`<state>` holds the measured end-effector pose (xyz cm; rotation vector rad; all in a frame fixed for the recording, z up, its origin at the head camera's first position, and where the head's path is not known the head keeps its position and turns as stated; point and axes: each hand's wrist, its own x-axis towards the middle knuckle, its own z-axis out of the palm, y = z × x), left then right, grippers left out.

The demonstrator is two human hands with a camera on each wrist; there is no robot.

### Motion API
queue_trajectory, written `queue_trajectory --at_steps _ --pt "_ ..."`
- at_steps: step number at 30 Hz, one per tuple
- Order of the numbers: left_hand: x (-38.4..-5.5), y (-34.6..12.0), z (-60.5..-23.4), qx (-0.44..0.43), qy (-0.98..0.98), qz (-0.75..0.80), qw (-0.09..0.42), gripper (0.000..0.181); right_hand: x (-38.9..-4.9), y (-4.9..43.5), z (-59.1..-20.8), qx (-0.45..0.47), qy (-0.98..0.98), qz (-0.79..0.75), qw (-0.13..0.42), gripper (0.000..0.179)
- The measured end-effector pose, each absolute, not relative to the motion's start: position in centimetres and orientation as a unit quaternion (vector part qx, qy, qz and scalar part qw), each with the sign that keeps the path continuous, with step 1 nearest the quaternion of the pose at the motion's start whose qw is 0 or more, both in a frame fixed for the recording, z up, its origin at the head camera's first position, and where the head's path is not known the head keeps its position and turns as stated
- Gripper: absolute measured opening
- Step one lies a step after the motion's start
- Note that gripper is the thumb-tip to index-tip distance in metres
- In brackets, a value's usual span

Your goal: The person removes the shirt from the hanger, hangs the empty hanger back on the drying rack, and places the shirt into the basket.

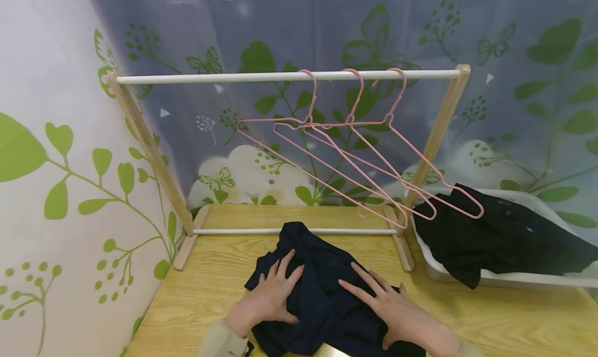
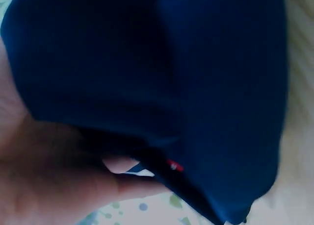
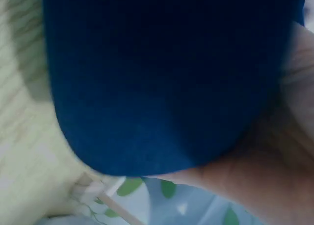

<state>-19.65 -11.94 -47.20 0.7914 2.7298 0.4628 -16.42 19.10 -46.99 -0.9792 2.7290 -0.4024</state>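
Observation:
A crumpled dark navy piece of clothing (image 1: pixel 320 289) lies in a heap at the front of the wooden table; its exact kind cannot be made out. My left hand (image 1: pixel 266 299) rests on its left side with the fingers spread. On the right side my right hand (image 1: pixel 394 313) touches the cloth, its fingers also stretched out. Navy fabric fills most of the left wrist view, where a small red tag (image 2: pixel 174 165) shows near the fingers. In the right wrist view a fold of the fabric (image 3: pixel 147 112) hides part of the hand.
Behind the cloth stands a rack with wooden legs and a white top rail (image 1: pixel 210 78). Three pink hangers (image 1: pixel 312 119) hang on its right half. A white basket (image 1: pixel 432 266) holding black clothing (image 1: pixel 504 237) stands to the right. Patterned curtains (image 1: pixel 70 191) enclose the table (image 1: pixel 528 315).

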Motion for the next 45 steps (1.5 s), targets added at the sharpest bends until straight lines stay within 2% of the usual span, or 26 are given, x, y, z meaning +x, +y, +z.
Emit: queue_trajectory --at_steps 6,11,14,18,22,27,29,35,40,45 --pt "-20.2 -9.9 -47.5 0.270 0.947 0.128 0.118 0.114 -19.1 18.2 -47.5 -0.355 0.921 -0.145 0.063 0.140" --pt "-20.7 -8.8 -47.4 0.261 0.953 0.095 0.118 0.113 -20.3 16.7 -47.3 -0.358 0.922 -0.137 0.063 0.124" --pt "-20.8 -8.5 -47.4 0.257 0.955 0.086 0.119 0.110 -20.5 15.9 -47.4 -0.354 0.929 -0.101 0.042 0.105" --pt "-20.5 -8.2 -47.2 0.262 0.959 0.064 0.089 0.103 -20.4 15.2 -47.8 -0.345 0.937 -0.033 -0.028 0.071" --pt "-20.1 -8.0 -47.3 0.283 0.958 0.031 0.041 0.095 -20.4 14.7 -48.2 -0.341 0.936 -0.007 -0.084 0.046" --pt "-19.9 -8.1 -47.7 0.320 0.946 -0.010 -0.042 0.087 -20.5 14.5 -48.4 -0.352 0.926 -0.020 -0.132 0.025" --pt "-20.1 -8.2 -48.0 0.331 0.941 -0.019 -0.071 0.084 -20.5 14.5 -48.5 -0.348 0.926 -0.022 -0.147 0.024" --pt "-20.5 -8.4 -47.5 0.334 0.939 0.005 -0.088 0.081 -19.6 14.7 -48.0 -0.296 0.937 -0.018 -0.184 0.037" --pt "-19.6 -8.2 -45.7 0.329 0.935 0.051 -0.120 0.079 -18.3 15.3 -47.0 -0.259 0.928 -0.053 -0.262 0.046" --pt "-18.6 -7.2 -44.0 0.332 0.931 0.056 -0.139 0.078 -17.2 16.3 -46.1 -0.253 0.901 -0.089 -0.341 0.046"
